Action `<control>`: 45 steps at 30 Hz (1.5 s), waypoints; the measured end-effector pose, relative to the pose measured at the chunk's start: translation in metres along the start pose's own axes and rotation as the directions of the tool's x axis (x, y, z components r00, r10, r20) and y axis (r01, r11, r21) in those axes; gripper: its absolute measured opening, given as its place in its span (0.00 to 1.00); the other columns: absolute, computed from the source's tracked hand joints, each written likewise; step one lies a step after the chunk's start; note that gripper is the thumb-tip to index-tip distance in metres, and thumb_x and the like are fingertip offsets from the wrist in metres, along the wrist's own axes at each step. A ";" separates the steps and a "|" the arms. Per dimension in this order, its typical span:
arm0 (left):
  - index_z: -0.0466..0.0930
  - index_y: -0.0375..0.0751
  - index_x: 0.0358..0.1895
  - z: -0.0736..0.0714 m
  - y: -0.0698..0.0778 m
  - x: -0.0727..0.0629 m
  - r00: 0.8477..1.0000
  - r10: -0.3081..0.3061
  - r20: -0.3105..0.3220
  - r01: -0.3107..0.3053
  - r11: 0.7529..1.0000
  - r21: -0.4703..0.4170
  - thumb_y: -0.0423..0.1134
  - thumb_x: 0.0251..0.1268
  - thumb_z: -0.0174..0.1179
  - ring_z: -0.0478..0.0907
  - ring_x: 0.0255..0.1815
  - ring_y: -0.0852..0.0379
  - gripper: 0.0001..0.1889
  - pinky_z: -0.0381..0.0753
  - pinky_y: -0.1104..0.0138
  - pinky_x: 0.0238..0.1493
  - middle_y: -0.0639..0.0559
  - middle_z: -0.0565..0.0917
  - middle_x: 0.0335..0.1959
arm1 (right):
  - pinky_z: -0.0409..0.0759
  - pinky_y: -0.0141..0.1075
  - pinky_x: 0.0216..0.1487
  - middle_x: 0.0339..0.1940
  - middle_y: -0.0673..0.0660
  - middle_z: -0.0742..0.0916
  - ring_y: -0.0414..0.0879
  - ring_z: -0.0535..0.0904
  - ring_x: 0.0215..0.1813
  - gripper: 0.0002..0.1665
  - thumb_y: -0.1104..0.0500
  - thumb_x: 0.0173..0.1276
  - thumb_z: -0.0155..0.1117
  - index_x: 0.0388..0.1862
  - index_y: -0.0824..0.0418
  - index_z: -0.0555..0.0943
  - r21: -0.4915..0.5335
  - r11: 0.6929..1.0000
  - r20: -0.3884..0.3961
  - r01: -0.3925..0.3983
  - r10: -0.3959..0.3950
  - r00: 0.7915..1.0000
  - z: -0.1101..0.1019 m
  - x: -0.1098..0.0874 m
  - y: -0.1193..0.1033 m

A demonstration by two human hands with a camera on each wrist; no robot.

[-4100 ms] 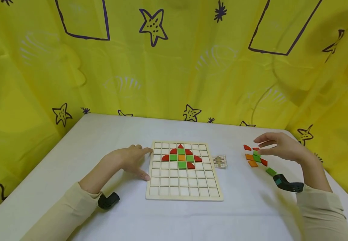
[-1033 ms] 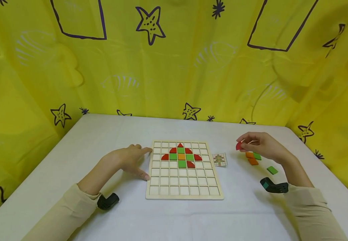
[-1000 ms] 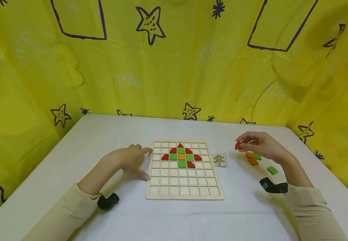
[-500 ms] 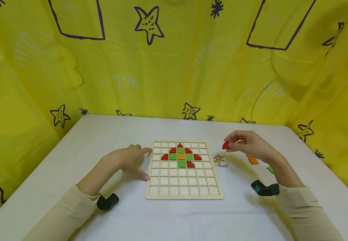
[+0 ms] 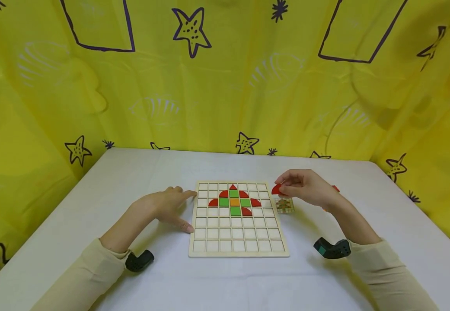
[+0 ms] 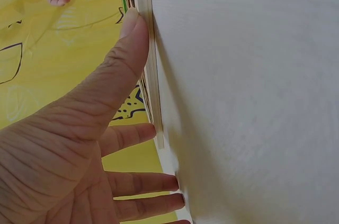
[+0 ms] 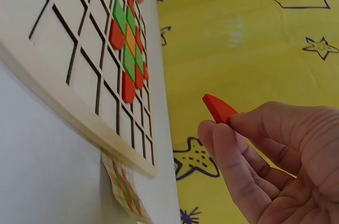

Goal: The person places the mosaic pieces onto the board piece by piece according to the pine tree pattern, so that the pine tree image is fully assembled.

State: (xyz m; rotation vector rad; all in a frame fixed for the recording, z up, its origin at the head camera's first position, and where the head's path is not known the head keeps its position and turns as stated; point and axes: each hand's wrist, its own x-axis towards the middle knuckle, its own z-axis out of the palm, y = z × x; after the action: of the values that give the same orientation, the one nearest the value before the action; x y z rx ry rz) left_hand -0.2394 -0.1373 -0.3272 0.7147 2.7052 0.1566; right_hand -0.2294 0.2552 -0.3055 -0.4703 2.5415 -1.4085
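In the head view a wooden grid board (image 5: pixel 225 255) lies mid-table, with red, green and orange tiles forming a tree-like shape in its upper cells. My left hand (image 5: pixel 166 205) rests at the board's left side; the left wrist view shows its thumb (image 6: pixel 135 36) against the wooden edge and the other fingers extended. Between thumb and fingertips, my right hand (image 5: pixel 308 188) pinches a red quarter-circle tile (image 5: pixel 276 189), raised just beyond the board's upper right edge. The right wrist view shows that tile (image 7: pixel 218 108) with its curved side outward.
A small printed pattern card (image 5: pixel 285 207) lies against the board's right edge, partly under the right hand in the head view. Behind the right wrist a loose red tile (image 5: pixel 336 188) peeks out; other loose tiles are hidden there. A yellow patterned curtain (image 5: pixel 209 95) stands behind the white table.
My right hand picked a red quarter-circle tile from the loose pile and has carried it left towards the board. The left hand stays at the board's edge.
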 end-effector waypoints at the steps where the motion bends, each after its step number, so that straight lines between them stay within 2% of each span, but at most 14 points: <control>1: 0.60 0.45 0.79 0.000 0.000 0.000 1.000 0.000 -0.001 0.000 1.000 0.001 0.66 0.49 0.75 0.69 0.69 0.37 0.56 0.73 0.39 0.64 0.34 0.71 0.68 | 0.86 0.45 0.52 0.44 0.66 0.87 0.58 0.87 0.47 0.15 0.64 0.73 0.66 0.54 0.72 0.79 0.002 1.000 -0.001 -0.001 0.001 1.000 0.002 0.001 -0.002; 13: 0.61 0.45 0.79 -0.001 0.001 -0.001 1.000 -0.007 0.000 0.007 1.000 0.003 0.66 0.50 0.75 0.69 0.69 0.38 0.55 0.73 0.39 0.64 0.34 0.72 0.68 | 0.86 0.47 0.51 0.41 0.62 0.87 0.62 0.87 0.47 0.14 0.65 0.73 0.66 0.53 0.71 0.81 0.024 1.000 -0.015 -0.005 0.006 1.000 0.027 0.014 -0.013; 33: 0.61 0.44 0.78 0.001 0.002 -0.001 1.000 -0.011 -0.004 0.011 1.000 -0.007 0.65 0.50 0.76 0.69 0.69 0.37 0.55 0.73 0.39 0.64 0.33 0.71 0.69 | 0.87 0.47 0.50 0.39 0.62 0.90 0.58 0.89 0.44 0.09 0.67 0.70 0.67 0.47 0.70 0.84 0.074 0.996 0.117 0.048 -0.057 0.991 0.085 0.040 -0.036; 37: 0.61 0.45 0.78 0.002 0.001 -0.001 1.000 -0.012 -0.005 0.012 1.000 -0.002 0.65 0.50 0.75 0.69 0.68 0.37 0.55 0.73 0.39 0.64 0.33 0.71 0.68 | 0.86 0.43 0.46 0.36 0.58 0.90 0.54 0.87 0.39 0.07 0.67 0.69 0.69 0.45 0.68 0.85 0.029 0.998 0.123 0.053 -0.056 0.991 0.093 0.043 -0.036; 42: 0.61 0.45 0.79 0.002 0.002 -0.001 1.000 -0.017 -0.004 0.017 1.000 0.006 0.66 0.49 0.75 0.69 0.68 0.38 0.55 0.74 0.39 0.63 0.34 0.71 0.68 | 0.80 0.35 0.36 0.33 0.54 0.88 0.45 0.81 0.34 0.05 0.68 0.68 0.69 0.42 0.66 0.86 -0.045 0.996 0.132 0.079 -0.073 0.989 0.102 0.047 -0.033; 45: 0.61 0.46 0.79 0.001 0.003 -0.001 1.000 -0.017 -0.004 0.017 1.000 0.010 0.66 0.49 0.75 0.69 0.68 0.38 0.55 0.74 0.40 0.63 0.34 0.71 0.68 | 0.78 0.33 0.35 0.33 0.54 0.88 0.43 0.80 0.34 0.05 0.68 0.67 0.68 0.41 0.67 0.86 -0.063 0.994 0.139 0.086 -0.077 0.987 0.105 0.048 -0.031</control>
State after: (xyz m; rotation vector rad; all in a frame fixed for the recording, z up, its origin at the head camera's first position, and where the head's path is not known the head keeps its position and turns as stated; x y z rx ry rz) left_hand -0.2371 -0.1353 -0.3277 0.6946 2.7170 0.1398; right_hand -0.2349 0.1397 -0.3353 -0.6663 2.4926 -1.2707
